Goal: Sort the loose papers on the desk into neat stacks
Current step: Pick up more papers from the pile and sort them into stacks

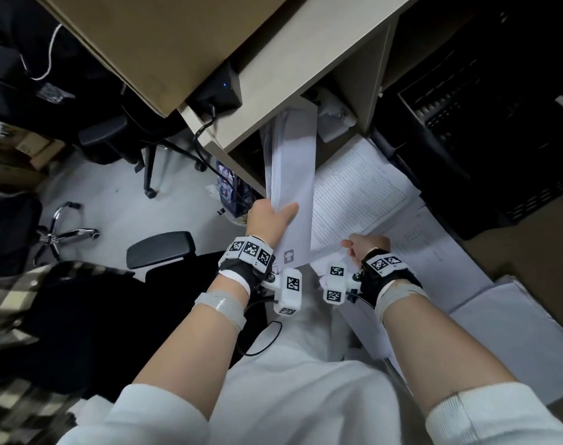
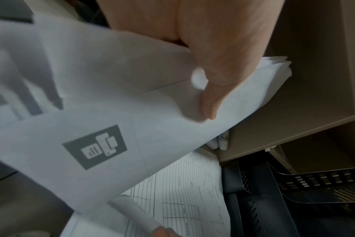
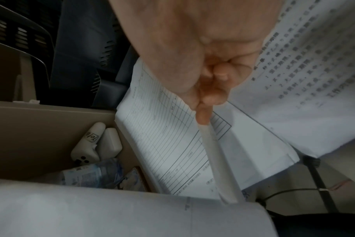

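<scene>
My left hand point(image 1: 273, 216) grips a bundle of white papers point(image 1: 289, 175) held up on edge near the desk's left end, thumb point(image 2: 211, 96) pressed on top. The front sheet carries a grey square icon point(image 2: 95, 147). My right hand point(image 1: 363, 247) pinches the near edge of a lined form sheet point(image 1: 354, 194) that lies on the desk; the right wrist view shows the fingers point(image 3: 205, 102) curled on that lifted edge point(image 3: 215, 160). A sheet of printed text point(image 3: 304, 64) lies further right, beside more white papers point(image 1: 514, 322).
Black mesh trays point(image 1: 482, 139) stand at the desk's back right. A beige shelf unit point(image 1: 289, 75) overhangs the papers; its cubby holds a white gadget point(image 3: 89, 144) and a water bottle point(image 3: 91, 173). A chair armrest point(image 1: 161, 248) sits at my left.
</scene>
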Demonstrator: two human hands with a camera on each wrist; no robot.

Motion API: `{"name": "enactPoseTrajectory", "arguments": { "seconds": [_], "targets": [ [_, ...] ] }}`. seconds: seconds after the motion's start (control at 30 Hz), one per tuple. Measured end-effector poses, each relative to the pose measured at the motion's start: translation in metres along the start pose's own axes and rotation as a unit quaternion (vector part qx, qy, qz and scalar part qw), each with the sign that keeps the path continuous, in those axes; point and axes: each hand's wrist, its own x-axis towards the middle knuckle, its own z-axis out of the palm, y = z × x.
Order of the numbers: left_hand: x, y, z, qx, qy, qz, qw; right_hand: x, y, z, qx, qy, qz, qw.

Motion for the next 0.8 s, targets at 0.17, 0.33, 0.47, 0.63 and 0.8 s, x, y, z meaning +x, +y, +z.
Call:
{"name": "enactPoseTrajectory", "arguments": {
  "seconds": [0.17, 0.33, 0.47, 0.63, 0.8],
  "targets": [
    [0.001, -0.006, -0.006, 0.001, 0.001, -0.002, 1.0, 0.003, 0.001, 0.002, -0.025, -0.028, 0.004, 0.999],
    [0.0, -0.003, -0.006, -0.017, 0.012, -0.004, 1.0, -0.005, -0.001, -0.004, -0.056, -0.013, 0.03, 0.998],
    [-0.004, 0.0, -0.001, -0.026, -0.007, 0.004, 1.0, -0.013, -0.005, -0.012, -0.022, 0.021, 0.036, 0.999],
    [-0.019, 0.007, 0.026, -0.014, -0.06, 0.03, 0.998, -0.047, -0.005, -0.033, 0.037, 0.008, -0.15, 0.988],
    [-0.055, 0.019, 0.058, -0.007, -0.135, 0.051, 0.99, -0.08, 0.003, -0.056, 0.066, -0.111, -0.277, 0.952]
  ]
}}
